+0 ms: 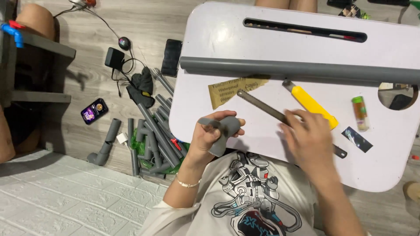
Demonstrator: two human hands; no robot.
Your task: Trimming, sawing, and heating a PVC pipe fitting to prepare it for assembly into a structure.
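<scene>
A grey pipe elbow is gripped in the left hand; the metal file (beside the yellow knife) is covered by the right hand, its closure indiscernible.

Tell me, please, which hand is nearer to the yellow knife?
Right. The right hand lies just below the yellow knife, almost touching it. The left hand, holding a grey fitting, is far off to its left.

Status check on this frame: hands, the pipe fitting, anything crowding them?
Left hand grips grey pipe fitting. Right hand rests on flat metal file. Yellow knife and long grey pipe close by.
</scene>
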